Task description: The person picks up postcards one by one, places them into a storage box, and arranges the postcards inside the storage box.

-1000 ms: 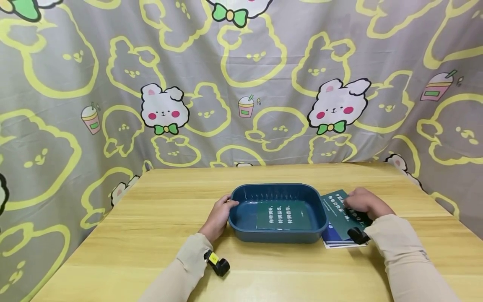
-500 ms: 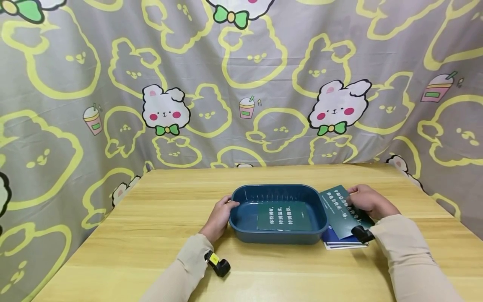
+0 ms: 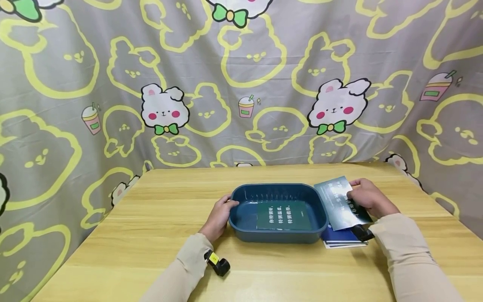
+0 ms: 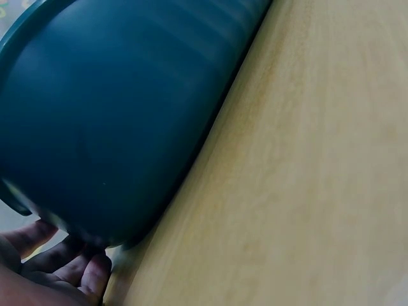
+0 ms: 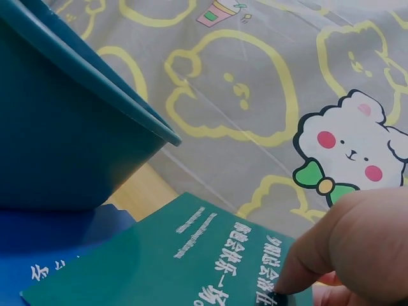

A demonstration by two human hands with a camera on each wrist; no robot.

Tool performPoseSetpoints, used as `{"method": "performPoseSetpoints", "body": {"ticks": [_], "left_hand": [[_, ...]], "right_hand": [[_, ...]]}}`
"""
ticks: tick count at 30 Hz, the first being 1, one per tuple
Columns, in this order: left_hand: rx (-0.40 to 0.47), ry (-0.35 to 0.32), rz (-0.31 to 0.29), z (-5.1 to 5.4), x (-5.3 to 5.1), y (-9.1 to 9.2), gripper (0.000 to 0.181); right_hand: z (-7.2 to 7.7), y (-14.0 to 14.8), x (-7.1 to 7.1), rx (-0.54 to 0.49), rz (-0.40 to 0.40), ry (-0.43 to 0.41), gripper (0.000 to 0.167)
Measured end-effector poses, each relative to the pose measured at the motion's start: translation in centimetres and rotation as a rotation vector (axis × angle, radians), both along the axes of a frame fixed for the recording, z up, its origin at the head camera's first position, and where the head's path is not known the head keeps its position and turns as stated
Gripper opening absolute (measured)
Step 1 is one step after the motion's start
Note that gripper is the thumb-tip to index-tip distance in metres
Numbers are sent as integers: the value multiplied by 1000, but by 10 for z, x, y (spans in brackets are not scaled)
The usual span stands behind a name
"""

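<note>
Pinching a green card (image 3: 335, 203) by one edge with the right hand (image 3: 371, 199), just beside the tub (image 3: 279, 237).
Holding it tilted above the blue stack (image 3: 341, 238) on the table (image 3: 264, 270); gripping the tub's left end between thumb and fingers of the left hand (image 3: 219, 216). Perhaps risking a snag on the tub through holding the card too low, or a drop through pinching only one edge.

A cartoon-print curtain (image 3: 211, 67) screens the wooden table (image 3: 151, 209), booth-like.
</note>
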State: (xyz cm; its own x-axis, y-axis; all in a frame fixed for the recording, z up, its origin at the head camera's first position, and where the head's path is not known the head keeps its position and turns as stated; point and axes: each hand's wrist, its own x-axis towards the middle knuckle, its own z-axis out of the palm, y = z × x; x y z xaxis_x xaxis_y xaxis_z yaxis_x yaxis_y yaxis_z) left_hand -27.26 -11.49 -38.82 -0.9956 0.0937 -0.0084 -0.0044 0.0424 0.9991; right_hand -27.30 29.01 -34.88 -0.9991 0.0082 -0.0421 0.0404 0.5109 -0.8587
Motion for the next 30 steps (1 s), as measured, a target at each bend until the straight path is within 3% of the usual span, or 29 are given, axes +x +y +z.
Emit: {"method": "performPoseSetpoints", "body": {"ticks": [9, 16, 24, 30], "left_hand": [[6, 5, -3, 1, 0, -1, 43], [2, 10, -7, 0, -1, 0, 44], [-7, 8, 1, 0, 0, 0, 43], [5, 7, 3, 2, 1, 1, 44]], "right_hand": [[8, -4, 1, 88, -99, 38, 52], [12, -7, 4, 36, -192, 43, 54], [13, -15, 3, -44, -272, 168, 54], [17, -19, 4, -55, -313, 203, 54]]}}
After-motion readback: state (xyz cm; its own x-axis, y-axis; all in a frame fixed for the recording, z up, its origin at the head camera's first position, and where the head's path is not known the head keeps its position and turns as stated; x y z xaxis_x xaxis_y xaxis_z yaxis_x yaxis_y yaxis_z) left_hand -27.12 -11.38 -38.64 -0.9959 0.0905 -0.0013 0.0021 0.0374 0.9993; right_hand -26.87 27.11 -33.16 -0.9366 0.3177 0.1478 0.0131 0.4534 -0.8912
